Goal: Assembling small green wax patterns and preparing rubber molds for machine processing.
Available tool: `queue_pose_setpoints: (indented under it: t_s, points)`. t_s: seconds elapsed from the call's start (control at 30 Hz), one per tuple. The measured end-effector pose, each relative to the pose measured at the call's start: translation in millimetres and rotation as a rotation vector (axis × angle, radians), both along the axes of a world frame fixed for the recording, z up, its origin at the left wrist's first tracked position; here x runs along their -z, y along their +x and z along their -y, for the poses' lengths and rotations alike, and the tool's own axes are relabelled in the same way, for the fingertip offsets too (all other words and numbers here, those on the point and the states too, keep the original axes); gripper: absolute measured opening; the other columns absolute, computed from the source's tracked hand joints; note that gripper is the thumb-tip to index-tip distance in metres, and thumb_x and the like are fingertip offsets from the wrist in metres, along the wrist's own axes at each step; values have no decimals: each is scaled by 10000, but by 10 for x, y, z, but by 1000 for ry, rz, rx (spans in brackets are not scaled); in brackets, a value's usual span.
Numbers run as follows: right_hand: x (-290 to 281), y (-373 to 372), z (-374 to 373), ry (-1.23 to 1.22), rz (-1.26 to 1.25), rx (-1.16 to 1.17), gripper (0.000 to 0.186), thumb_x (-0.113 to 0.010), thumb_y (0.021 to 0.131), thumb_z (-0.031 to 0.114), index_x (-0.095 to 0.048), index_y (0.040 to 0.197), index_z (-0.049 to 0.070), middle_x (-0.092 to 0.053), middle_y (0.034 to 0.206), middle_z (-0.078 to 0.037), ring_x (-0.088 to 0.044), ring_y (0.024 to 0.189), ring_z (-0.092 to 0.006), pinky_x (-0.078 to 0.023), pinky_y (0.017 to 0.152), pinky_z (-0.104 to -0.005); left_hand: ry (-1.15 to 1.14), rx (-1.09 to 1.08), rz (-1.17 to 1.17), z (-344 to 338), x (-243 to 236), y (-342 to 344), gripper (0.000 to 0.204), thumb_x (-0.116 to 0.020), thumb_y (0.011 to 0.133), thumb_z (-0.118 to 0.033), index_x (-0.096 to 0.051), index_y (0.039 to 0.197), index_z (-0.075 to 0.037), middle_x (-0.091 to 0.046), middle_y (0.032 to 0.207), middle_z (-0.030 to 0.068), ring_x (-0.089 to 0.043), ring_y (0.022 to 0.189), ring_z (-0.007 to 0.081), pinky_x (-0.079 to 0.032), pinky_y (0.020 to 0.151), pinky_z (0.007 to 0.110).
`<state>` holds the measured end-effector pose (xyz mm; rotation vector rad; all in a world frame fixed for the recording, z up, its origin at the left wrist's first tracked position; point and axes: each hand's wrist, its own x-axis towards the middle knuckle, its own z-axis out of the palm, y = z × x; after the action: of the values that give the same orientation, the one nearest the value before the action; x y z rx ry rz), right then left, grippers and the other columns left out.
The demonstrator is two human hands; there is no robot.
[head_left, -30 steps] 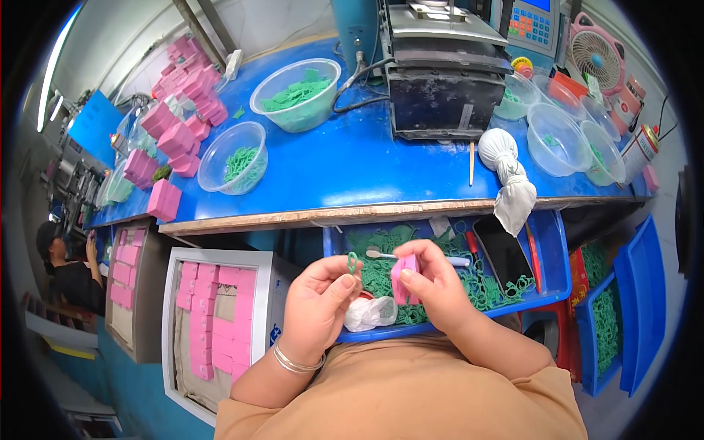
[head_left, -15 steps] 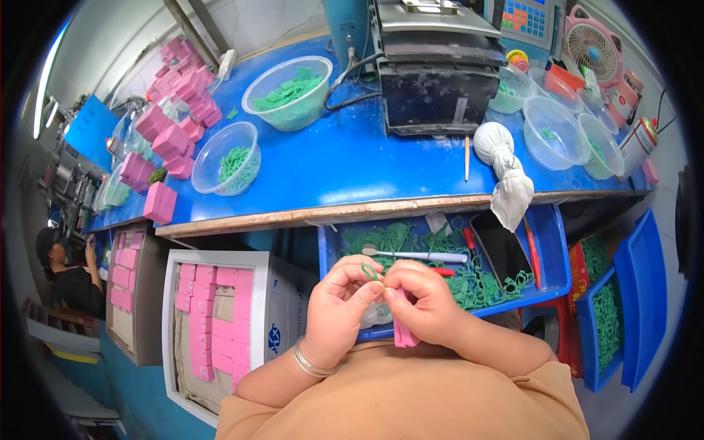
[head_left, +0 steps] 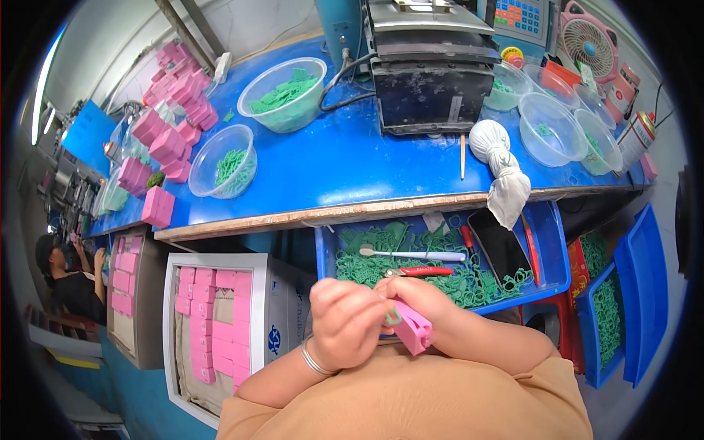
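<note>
At the front edge of the tray, my two hands meet close to my body. My right hand (head_left: 419, 297) is closed around a pink rubber-like block (head_left: 413, 331), which has a slit along its end. My left hand (head_left: 346, 326), with bangles at the wrist, has its fingers curled beside the block. A small green ring-shaped piece (head_left: 394, 317) shows at those fingertips, against the block's left side; its exact contact is partly hidden. Behind the hands, the blue tray (head_left: 557, 293) holds many green pieces (head_left: 469, 286), red-handled pliers (head_left: 425, 271), a toothbrush (head_left: 425, 255) and a dark phone (head_left: 499, 246).
Pink blocks fill a white-framed box (head_left: 172, 323) at left and stand stacked on the blue table (head_left: 330, 176). Clear bowls (head_left: 284, 95) hold green pieces. A black machine (head_left: 433, 95) and a white cloth bundle (head_left: 502, 169) sit further back. Another person (head_left: 70, 279) is at far left.
My left hand has turned, bringing its knuckles up, and the green ring piece has moved down beside the pink block. The block has tilted into fuller view. The pliers are now uncovered.
</note>
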<state>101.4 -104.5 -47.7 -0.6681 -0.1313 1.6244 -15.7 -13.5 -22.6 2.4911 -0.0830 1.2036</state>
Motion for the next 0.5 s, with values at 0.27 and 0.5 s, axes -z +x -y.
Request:
queue_pose_setpoints:
  t_s: [0.27,0.5]
  points:
    - [267,135,14,25,-273,129,500,-356,923,470,-471,656,64,-435,615,-53,-434,560,-186,-376,503,-316,-43,-312,201,-629,-260,153,63,-568,793,59,-551,831,12,-572,800,88,-536,704,174,-441,639,267]
    - [125,45,-12,-69,-295,221,517,-325,913,513,-503,691,81,-532,742,-104,-549,738,-284,-468,670,-425,297,-726,74,-1673,-700,-6,264,-678,729,-122,-599,948,1,-598,861,117,-537,854,269,-415,790,378]
